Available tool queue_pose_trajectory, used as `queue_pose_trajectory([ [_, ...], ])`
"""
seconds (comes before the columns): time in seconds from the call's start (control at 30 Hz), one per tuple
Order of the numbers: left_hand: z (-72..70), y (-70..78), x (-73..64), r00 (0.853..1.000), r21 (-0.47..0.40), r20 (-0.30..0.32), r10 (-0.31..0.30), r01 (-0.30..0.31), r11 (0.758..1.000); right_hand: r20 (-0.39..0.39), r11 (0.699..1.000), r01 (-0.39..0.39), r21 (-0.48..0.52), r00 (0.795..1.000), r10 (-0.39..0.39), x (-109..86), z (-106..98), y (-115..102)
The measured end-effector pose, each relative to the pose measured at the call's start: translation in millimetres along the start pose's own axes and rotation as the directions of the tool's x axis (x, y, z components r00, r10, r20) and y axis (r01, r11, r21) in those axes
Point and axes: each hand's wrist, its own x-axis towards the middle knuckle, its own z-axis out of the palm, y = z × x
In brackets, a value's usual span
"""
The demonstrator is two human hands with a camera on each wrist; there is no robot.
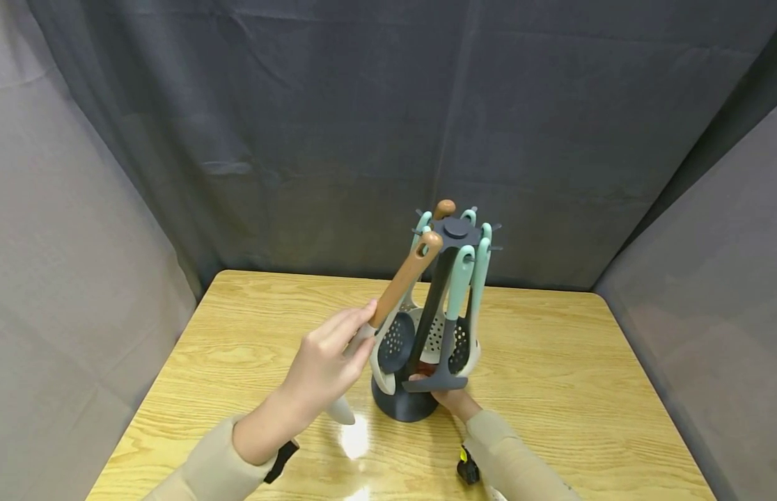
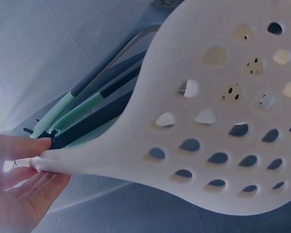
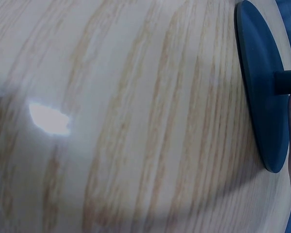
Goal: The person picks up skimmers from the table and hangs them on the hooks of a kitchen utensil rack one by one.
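A skimmer with a brown handle (image 1: 404, 282) and a white perforated head (image 2: 213, 97) is held in my left hand (image 1: 326, 355), thumb and fingers around its pale neck just below the handle. The handle's holed end is beside the top of a dark utensil stand (image 1: 456, 228); I cannot tell whether it touches a hook. My right hand (image 1: 454, 400) grips the stand low on its post, partly hidden by a mint-handled utensil (image 1: 460, 282) with a dark, wide flat end. The stand's round base (image 3: 262, 87) shows in the right wrist view.
Several mint-handled utensils and another brown handle (image 1: 445, 207) hang around the stand. Beneath is a wood-grain table (image 1: 269, 313). A small black object with a yellow part (image 1: 468, 467) lies near the right sleeve. Dark cloth (image 1: 338, 125) hangs behind, with grey cloth (image 1: 69, 229) at the sides.
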Motion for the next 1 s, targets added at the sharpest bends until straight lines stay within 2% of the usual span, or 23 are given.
queue_pose_trajectory([
  [0.3, 6.4, 3.8, -0.1, 1.0, 0.01, 0.01, 0.028, -0.028, 1.0, -0.006, 0.999, 0.03, -0.013, 1.0, -0.03, 0.0, 0.2, 0.8],
  [0.57, 14.2, 5.8, -1.2, 1.0, 0.009, -0.002, 0.021, -0.021, 1.0, 0.022, 0.996, -0.064, -0.068, 0.998, 0.065, -0.2, -0.3, -2.6],
  [0.7, 18.3, 6.0, -2.8, 1.0, 0.009, -0.006, -0.001, 0.001, 1.0, 0.026, 0.992, -0.111, -0.06, 0.993, 0.112, -0.2, 0.1, -3.9],
  [0.8, 21.4, 6.7, -4.3, 1.0, 0.005, -0.009, -0.016, 0.016, 1.0, 0.03, 0.993, -0.097, -0.065, 0.995, 0.099, -0.3, 0.0, -3.2],
  [0.87, 23.5, 7.4, -5.0, 1.0, 0.003, -0.016, -0.026, 0.026, 1.0, 0.035, 0.997, -0.056, -0.05, 0.998, 0.058, 0.2, -0.4, -1.7],
  [1.0, 28.1, 8.2, -6.3, 0.999, 0.002, -0.039, -0.037, 0.037, 0.999, 0.078, 0.998, 0.038, 0.045, 0.996, -0.041, 2.0, -1.7, 1.5],
])
